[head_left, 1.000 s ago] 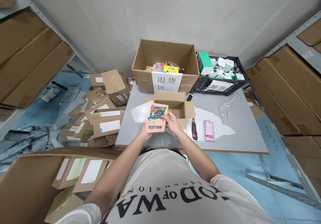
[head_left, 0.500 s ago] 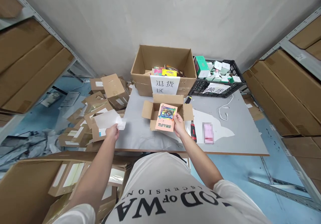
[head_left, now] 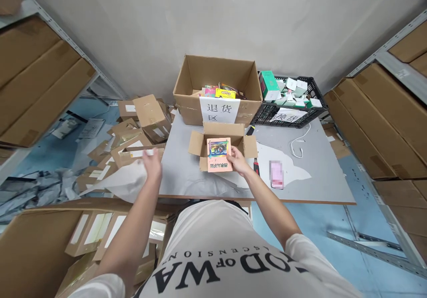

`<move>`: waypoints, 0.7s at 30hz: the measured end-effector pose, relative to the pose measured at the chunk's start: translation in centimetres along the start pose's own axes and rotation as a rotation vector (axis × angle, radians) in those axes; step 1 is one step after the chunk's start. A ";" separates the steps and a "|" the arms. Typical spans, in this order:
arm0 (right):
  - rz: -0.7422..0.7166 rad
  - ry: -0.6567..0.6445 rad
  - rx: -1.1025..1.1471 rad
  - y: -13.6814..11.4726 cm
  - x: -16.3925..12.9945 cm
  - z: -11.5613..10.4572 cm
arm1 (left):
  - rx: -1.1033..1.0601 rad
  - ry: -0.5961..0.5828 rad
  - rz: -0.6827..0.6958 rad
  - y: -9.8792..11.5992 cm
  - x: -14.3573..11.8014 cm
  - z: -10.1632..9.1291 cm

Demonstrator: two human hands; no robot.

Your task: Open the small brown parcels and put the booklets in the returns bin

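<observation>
Unpacking, as I judge: right hand [head_left: 237, 161] grips pink booklet [head_left: 219, 155] over small carton [head_left: 223, 143]; left hand [head_left: 152, 163] open beside loose wrapper [head_left: 122, 183]; next, stow booklet.

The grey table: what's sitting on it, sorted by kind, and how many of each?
Open cardboard boxes: 2, large and small
Black crates: 1
Red-handled knives: 1
White cables: 1
Pink blurred items: 1
Total: 6

The pink card is in the right hand.

The grey table [head_left: 187, 173] bears 2 open cartons [head_left: 216, 89] [head_left: 223, 144], a black crate [head_left: 290, 111], a white cable [head_left: 298, 144].
</observation>
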State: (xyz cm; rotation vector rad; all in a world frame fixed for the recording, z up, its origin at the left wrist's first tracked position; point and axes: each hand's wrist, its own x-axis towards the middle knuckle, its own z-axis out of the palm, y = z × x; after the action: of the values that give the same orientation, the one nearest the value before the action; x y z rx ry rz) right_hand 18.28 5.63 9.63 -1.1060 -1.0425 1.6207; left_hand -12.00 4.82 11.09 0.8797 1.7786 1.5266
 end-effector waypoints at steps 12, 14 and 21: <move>-0.119 -0.379 -0.660 -6.1 0.8 -0.8 | 0.120 -1.317 -0.051 4.2 -6.8 6.6; -0.073 -0.229 -0.516 -5.8 0.8 -1.3 | 0.041 -1.257 -0.143 3.3 -7.4 6.4; 0.022 0.030 -0.016 -4.1 -2.1 -2.7 | -0.297 -0.712 -0.446 1.3 -10.7 7.3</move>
State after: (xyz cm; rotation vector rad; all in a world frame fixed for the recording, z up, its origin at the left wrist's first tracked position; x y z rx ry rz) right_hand 22.10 5.06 13.28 -1.1529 -1.0285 1.6105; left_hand 0.23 0.37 11.80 0.6932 1.0953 0.9779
